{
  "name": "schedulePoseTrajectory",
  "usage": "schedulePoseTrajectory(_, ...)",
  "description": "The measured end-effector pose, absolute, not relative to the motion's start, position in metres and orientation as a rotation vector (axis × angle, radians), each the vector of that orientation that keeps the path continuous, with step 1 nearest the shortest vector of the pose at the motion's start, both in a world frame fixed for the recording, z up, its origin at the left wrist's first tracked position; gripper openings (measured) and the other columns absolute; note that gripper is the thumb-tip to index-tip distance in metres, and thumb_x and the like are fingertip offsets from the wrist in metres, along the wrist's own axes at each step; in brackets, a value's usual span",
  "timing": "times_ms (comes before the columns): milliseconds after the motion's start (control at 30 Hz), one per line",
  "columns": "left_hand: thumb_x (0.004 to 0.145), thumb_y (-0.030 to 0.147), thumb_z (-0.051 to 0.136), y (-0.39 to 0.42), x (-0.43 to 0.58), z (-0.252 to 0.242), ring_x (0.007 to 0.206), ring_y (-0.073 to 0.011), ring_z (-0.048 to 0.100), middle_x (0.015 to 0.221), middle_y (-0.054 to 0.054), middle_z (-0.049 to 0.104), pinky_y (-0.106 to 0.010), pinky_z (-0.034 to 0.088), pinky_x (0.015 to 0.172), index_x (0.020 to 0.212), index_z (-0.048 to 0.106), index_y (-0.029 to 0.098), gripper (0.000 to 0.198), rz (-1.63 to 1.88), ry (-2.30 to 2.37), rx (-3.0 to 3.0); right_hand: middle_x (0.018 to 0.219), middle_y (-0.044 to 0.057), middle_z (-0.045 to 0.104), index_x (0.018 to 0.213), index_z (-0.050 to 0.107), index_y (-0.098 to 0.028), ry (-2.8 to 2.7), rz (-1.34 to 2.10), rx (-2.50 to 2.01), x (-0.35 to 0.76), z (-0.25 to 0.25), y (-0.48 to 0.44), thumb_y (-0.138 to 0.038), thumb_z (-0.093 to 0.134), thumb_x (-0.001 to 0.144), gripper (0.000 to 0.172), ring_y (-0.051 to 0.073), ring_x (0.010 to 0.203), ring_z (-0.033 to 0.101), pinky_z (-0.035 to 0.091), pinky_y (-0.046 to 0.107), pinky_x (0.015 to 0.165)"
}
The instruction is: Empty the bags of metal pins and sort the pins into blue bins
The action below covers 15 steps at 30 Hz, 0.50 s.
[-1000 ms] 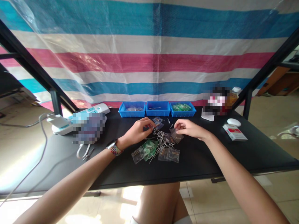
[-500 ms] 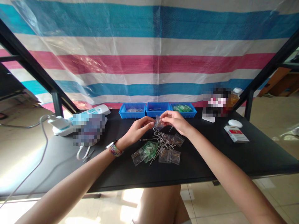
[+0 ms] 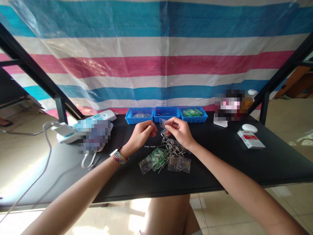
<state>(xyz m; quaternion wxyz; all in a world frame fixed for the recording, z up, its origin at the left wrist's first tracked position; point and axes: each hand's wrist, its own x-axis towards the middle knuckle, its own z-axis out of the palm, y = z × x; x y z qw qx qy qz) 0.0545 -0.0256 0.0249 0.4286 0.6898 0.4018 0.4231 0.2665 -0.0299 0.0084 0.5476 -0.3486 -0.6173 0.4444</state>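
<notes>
Above the black table (image 3: 220, 163), my right hand (image 3: 178, 130) pinches a small clear plastic bag (image 3: 162, 122) by its edge. My left hand (image 3: 141, 132), with a bead bracelet at the wrist, is curled shut just left of the bag; what its fingertips hold is too small to see. Below both hands lies a heap of thin metal pins (image 3: 170, 145), with green parts in bags (image 3: 156, 156) and more small clear bags (image 3: 179, 163) around it.
Three blue trays (image 3: 166, 115) stand in a row at the back. Scissors (image 3: 89, 160) and a white power strip (image 3: 102, 115) lie to the left. At the right are a white mouse (image 3: 249, 128) and a red-and-white box (image 3: 251, 139). A striped tarp hangs behind.
My right hand left the bags on the table, came up and left, and now pinches a small clear bag. My left hand rose slightly and curled closed beside it.
</notes>
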Motion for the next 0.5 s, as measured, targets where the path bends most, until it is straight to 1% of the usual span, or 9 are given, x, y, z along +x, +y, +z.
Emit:
schedulePoseTrajectory(33, 0.099, 0.054, 0.057, -0.024, 0.054, 0.024, 0.06, -0.0169, 0.066, 0.062, -0.006, 0.07, -0.027, 0.052, 0.06, 0.072, 0.07, 0.016, 0.048, 0.987, 0.996, 1.682, 0.085, 0.003, 0.071, 0.092, 0.075, -0.025, -1.513, 0.948, -0.815, 0.268, 0.009, -0.03, -0.037, 0.077, 0.092, 0.012, 0.02, 0.07, 0.07, 0.061, 0.037, 0.067)
schedulePoseTrajectory(100, 0.1, 0.066, 0.05, -0.022, 0.055, 0.023, 0.057, -0.0178, 0.067, 0.064, -0.01, 0.072, -0.028, 0.052, 0.056, 0.072, 0.072, 0.015, 0.062, 0.872, 0.949, 1.548, 0.094, 0.005, 0.072, 0.093, 0.079, -0.026, -1.663, 0.726, -0.78, 0.27, 0.009, -0.031, -0.034, 0.074, 0.096, 0.009, 0.022, 0.084, 0.072, 0.063, 0.04, 0.079)
schedulePoseTrajectory(167, 0.095, 0.07, 0.06, -0.022, 0.057, 0.022, 0.061, -0.0189, 0.07, 0.074, -0.011, 0.076, -0.028, 0.054, 0.057, 0.081, 0.074, 0.015, 0.059, 0.872, 0.91, 1.428, 0.102, 0.007, 0.073, 0.095, 0.081, -0.027, -1.806, 0.556, -0.741, 0.271, 0.009, -0.032, -0.029, 0.071, 0.098, 0.011, 0.024, 0.097, 0.072, 0.061, 0.042, 0.092)
schedulePoseTrajectory(233, 0.086, 0.064, 0.077, -0.022, 0.059, 0.021, 0.065, -0.0185, 0.071, 0.08, -0.008, 0.077, -0.028, 0.057, 0.06, 0.086, 0.073, 0.016, 0.048, 0.957, 0.894, 1.403, 0.117, 0.009, 0.072, 0.1, 0.082, -0.028, -1.865, 0.48, -0.721, 0.272, 0.01, -0.034, -0.025, 0.068, 0.098, 0.014, 0.024, 0.107, 0.072, 0.06, 0.045, 0.101)
schedulePoseTrajectory(267, 0.084, 0.061, 0.081, -0.023, 0.06, 0.021, 0.065, -0.0177, 0.07, 0.079, -0.006, 0.075, -0.028, 0.057, 0.061, 0.085, 0.071, 0.016, 0.046, 0.993, 0.889, 1.428, 0.126, 0.009, 0.07, 0.107, 0.082, -0.028, -1.861, 0.476, -0.721, 0.272, 0.01, -0.035, -0.024, 0.067, 0.098, 0.018, 0.024, 0.109, 0.071, 0.06, 0.045, 0.102)
schedulePoseTrajectory(333, 0.088, 0.06, 0.079, -0.024, 0.06, 0.022, 0.063, -0.0163, 0.068, 0.073, -0.003, 0.072, -0.027, 0.057, 0.062, 0.082, 0.068, 0.017, 0.045, 1.049, 0.887, 1.52, 0.137, 0.01, 0.065, 0.123, 0.077, -0.029, -1.797, 0.557, -0.736, 0.272, 0.012, -0.037, -0.025, 0.067, 0.097, 0.028, 0.023, 0.108, 0.072, 0.062, 0.043, 0.098)
schedulePoseTrajectory(367, 0.091, 0.061, 0.076, -0.025, 0.061, 0.022, 0.063, -0.0162, 0.068, 0.07, -0.003, 0.071, -0.028, 0.057, 0.063, 0.082, 0.068, 0.018, 0.045, 1.078, 0.891, 1.574, 0.136, 0.01, 0.065, 0.13, 0.073, -0.03, -1.74, 0.655, -0.748, 0.271, 0.013, -0.038, -0.028, 0.067, 0.096, 0.034, 0.022, 0.102, 0.072, 0.064, 0.041, 0.091)
schedulePoseTrajectory(433, 0.095, 0.061, 0.072, -0.029, 0.061, 0.023, 0.066, -0.0176, 0.07, 0.073, -0.004, 0.073, -0.029, 0.057, 0.065, 0.088, 0.07, 0.018, 0.044, 1.126, 0.913, 1.687, 0.12, 0.007, 0.069, 0.135, 0.067, -0.029, -1.6, 0.93, -0.778, 0.268, 0.013, -0.039, -0.037, 0.071, 0.094, 0.041, 0.019, 0.085, 0.073, 0.065, 0.035, 0.073)
schedulePoseTrajectory(500, 0.097, 0.061, 0.071, -0.033, 0.061, 0.023, 0.068, -0.0186, 0.071, 0.077, -0.005, 0.076, -0.028, 0.055, 0.065, 0.094, 0.073, 0.018, 0.043, 1.15, 0.969, 1.797, 0.097, 0.002, 0.07, 0.122, 0.068, -0.027, -1.485, 1.165, -0.807, 0.264, 0.011, -0.038, -0.047, 0.076, 0.09, 0.038, 0.017, 0.068, 0.069, 0.061, 0.032, 0.061)
